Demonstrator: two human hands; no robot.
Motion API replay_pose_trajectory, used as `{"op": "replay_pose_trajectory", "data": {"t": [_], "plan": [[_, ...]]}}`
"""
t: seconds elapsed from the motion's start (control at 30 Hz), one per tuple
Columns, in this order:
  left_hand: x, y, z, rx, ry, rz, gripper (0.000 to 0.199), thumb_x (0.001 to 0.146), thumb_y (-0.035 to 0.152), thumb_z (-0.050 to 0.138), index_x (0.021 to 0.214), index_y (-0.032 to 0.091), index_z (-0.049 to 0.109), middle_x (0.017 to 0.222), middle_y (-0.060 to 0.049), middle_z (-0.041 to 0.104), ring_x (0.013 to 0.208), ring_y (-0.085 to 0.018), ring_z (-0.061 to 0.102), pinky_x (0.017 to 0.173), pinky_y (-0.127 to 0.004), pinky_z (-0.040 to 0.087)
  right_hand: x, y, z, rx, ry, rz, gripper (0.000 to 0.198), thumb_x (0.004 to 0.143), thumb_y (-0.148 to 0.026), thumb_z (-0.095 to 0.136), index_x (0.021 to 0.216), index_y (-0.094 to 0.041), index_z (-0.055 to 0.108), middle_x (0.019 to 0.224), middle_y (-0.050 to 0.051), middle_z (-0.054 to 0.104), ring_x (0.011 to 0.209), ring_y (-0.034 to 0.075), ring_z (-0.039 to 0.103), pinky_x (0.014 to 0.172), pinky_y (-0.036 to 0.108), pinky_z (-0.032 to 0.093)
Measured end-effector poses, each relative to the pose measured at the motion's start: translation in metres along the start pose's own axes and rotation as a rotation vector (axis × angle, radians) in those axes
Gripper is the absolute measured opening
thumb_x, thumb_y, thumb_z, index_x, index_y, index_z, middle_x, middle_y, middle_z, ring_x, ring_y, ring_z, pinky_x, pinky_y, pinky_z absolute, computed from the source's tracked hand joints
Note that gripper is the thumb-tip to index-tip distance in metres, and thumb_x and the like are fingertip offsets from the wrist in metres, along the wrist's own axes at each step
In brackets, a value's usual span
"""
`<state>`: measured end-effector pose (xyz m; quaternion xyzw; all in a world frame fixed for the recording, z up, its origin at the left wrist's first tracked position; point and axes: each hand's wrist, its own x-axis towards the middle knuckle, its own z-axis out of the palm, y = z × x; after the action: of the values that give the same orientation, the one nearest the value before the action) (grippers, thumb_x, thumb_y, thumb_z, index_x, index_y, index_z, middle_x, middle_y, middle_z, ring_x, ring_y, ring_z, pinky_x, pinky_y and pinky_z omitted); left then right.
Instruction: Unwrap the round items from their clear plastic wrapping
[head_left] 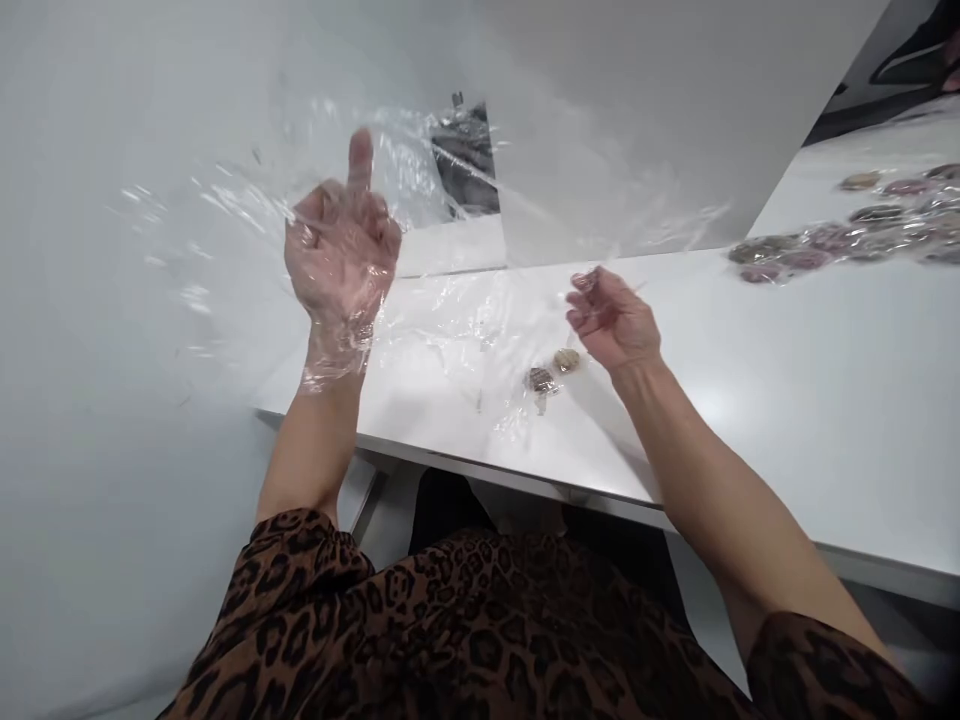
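Note:
A large clear plastic sheet or bag (442, 310) spreads across both hands above the white table and looks blurred by motion. My left hand (345, 240) is raised palm toward me with the thin plastic around it and its wrist. One finger points straight up while the others curl loosely, and nothing solid shows in the palm. Lower and to the right, my right hand (615, 320) has its fingertips pinched together at the plastic. Just left of that hand, a dark brown round piece (540, 380) and a beige round piece (567, 360) lie under or in the film.
Several pinkish and greenish round pieces in clear wrapping (832, 245) lie at the table's right rear. A pale upright panel (622, 120) stands behind the white table (750, 420). Something dark (465, 160) shows beyond the panel's left edge. A pale wall (135, 420) rises on the left.

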<state>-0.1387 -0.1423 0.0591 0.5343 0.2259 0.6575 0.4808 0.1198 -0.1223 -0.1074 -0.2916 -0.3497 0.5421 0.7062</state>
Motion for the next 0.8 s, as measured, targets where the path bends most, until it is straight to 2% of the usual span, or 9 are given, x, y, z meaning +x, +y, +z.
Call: {"op": "replay_pose_trajectory", "data": {"t": [0.07, 0.13, 0.23, 0.33, 0.47, 0.57, 0.63, 0.7, 0.8], "plan": [[0.005, -0.010, -0.033, 0.023, 0.110, -0.071, 0.035, 0.105, 0.031, 0.033, 0.078, 0.025, 0.054, 0.123, 0.009, 0.076, 0.104, -0.015, 0.067, 0.083, -0.028, 0.057, 0.009, -0.012, -0.014, -0.060, 0.060, -0.073, 0.030, 0.082, -0.054, 0.078, 0.085, -0.028, 0.063, 0.082, -0.001, 0.071, 0.076, 0.016, 0.069, 0.055, 0.027, 0.049], [0.004, -0.023, -0.059, 0.058, 0.208, -0.122, 0.026, 0.101, 0.031, 0.040, 0.077, 0.024, 0.048, 0.109, 0.003, 0.079, 0.078, -0.014, 0.066, 0.070, -0.028, 0.055, 0.015, -0.019, -0.023, -0.116, 0.103, -0.119, 0.029, 0.085, -0.056, 0.074, 0.086, -0.029, 0.064, 0.080, -0.001, 0.068, 0.071, 0.015, 0.067, 0.051, 0.027, 0.046], [-0.008, -0.045, -0.074, 0.194, 0.256, -0.171, 0.014, 0.093, 0.034, 0.056, 0.086, 0.025, 0.048, 0.096, -0.001, 0.078, 0.064, -0.013, 0.065, 0.063, -0.026, 0.053, 0.013, -0.021, -0.022, -0.188, 0.108, -0.158, 0.030, 0.088, -0.057, 0.071, 0.085, -0.029, 0.063, 0.079, 0.000, 0.066, 0.068, 0.016, 0.065, 0.049, 0.028, 0.046], [-0.029, -0.064, -0.064, 0.338, 0.158, -0.294, 0.032, 0.084, 0.040, 0.075, 0.100, 0.026, 0.051, 0.100, -0.002, 0.077, 0.069, -0.013, 0.070, 0.065, -0.025, 0.055, 0.002, -0.016, -0.004, -0.184, 0.047, -0.160, 0.030, 0.087, -0.055, 0.074, 0.084, -0.028, 0.062, 0.080, 0.000, 0.067, 0.066, 0.016, 0.064, 0.049, 0.029, 0.047], [-0.057, -0.088, -0.034, 0.346, -0.186, -0.453, 0.060, 0.079, 0.052, 0.084, 0.124, 0.025, 0.055, 0.132, -0.012, 0.068, 0.082, -0.016, 0.074, 0.074, -0.032, 0.059, -0.022, -0.006, 0.033, -0.153, -0.047, -0.089, 0.032, 0.080, -0.050, 0.084, 0.084, -0.026, 0.062, 0.083, 0.000, 0.069, 0.070, 0.016, 0.067, 0.056, 0.029, 0.054], [-0.077, -0.108, -0.013, 0.349, -0.390, -0.434, 0.069, 0.075, 0.048, 0.088, 0.132, 0.025, 0.058, 0.134, -0.012, 0.067, 0.098, -0.022, 0.074, 0.079, -0.035, 0.060, -0.043, -0.006, 0.058, -0.223, -0.161, -0.018, 0.031, 0.079, -0.048, 0.087, 0.083, -0.026, 0.066, 0.085, 0.001, 0.070, 0.082, 0.019, 0.071, 0.065, 0.031, 0.058], [-0.085, -0.119, -0.003, 0.369, -0.394, -0.389, 0.054, 0.078, 0.044, 0.086, 0.123, 0.022, 0.065, 0.116, -0.009, 0.072, 0.101, -0.023, 0.072, 0.080, -0.035, 0.059, -0.052, -0.012, 0.065, -0.269, -0.281, 0.034, 0.028, 0.077, -0.043, 0.089, 0.085, -0.025, 0.069, 0.087, 0.002, 0.071, 0.087, 0.020, 0.072, 0.070, 0.031, 0.060], [-0.085, -0.126, -0.002, 0.376, -0.307, -0.380, 0.037, 0.082, 0.040, 0.083, 0.110, 0.020, 0.070, 0.097, -0.006, 0.074, 0.090, -0.020, 0.071, 0.074, -0.033, 0.057, -0.053, -0.023, 0.062, -0.318, -0.329, 0.040, 0.025, 0.076, -0.036, 0.090, 0.091, -0.025, 0.073, 0.093, 0.003, 0.073, 0.092, 0.020, 0.072, 0.074, 0.032, 0.060], [-0.069, -0.131, -0.023, 0.259, -0.074, -0.384, 0.028, 0.081, 0.032, 0.081, 0.105, 0.021, 0.071, 0.082, -0.002, 0.073, 0.069, -0.014, 0.066, 0.062, -0.027, 0.052, -0.039, -0.033, 0.034, -0.434, -0.196, -0.044, 0.027, 0.076, -0.031, 0.088, 0.099, -0.026, 0.074, 0.097, 0.003, 0.074, 0.095, 0.019, 0.070, 0.075, 0.031, 0.059]]}}
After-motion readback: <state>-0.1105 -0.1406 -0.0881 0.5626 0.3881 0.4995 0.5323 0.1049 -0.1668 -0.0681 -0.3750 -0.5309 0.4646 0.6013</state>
